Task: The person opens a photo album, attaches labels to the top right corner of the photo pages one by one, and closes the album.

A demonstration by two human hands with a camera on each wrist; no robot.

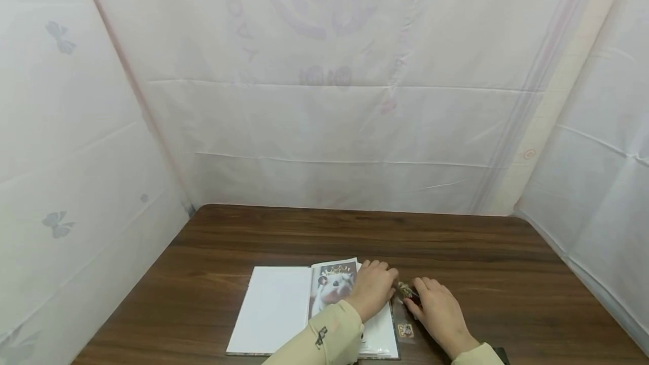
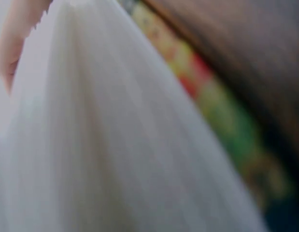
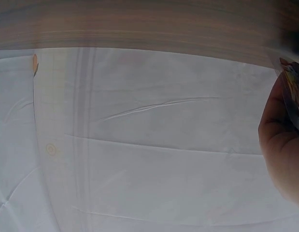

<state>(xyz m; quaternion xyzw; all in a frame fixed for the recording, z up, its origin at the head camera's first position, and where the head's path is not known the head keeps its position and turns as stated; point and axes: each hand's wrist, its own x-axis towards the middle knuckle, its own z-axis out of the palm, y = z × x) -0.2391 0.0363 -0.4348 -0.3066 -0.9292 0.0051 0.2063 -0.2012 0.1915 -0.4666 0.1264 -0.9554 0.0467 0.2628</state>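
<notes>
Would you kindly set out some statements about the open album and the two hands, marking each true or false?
1. The open album lies on a brown table. True.
2. The left hand is over the blank left-hand page. False: it is at the album's right-hand side.
3. The right hand holds a small patterned item. True.
4. The animal picture is on the album's left side. False: it is on the right.
5. The sleeves are dark blue. False: they are pale cream.
</notes>
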